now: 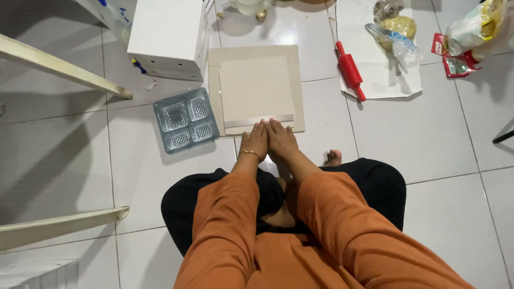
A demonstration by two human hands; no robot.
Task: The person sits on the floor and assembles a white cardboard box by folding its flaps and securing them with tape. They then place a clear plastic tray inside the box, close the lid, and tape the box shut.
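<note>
Here, flat cardboard sheet [256,91] under both fingertips, just beyond left hand [255,140] and right hand [281,139].

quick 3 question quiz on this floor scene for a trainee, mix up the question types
1. True or false: both hands rest side by side on the near edge of the flat cardboard sheet.
2. Which thing lies just left of that sheet? A) the red rolling pin B) the clear plastic tray with four compartments C) the white box
3. Fill in: the bracelet sits on the wrist of the ___ hand.

Key
1. True: the left hand and right hand press together at the sheet's near edge.
2. B
3. left
</note>
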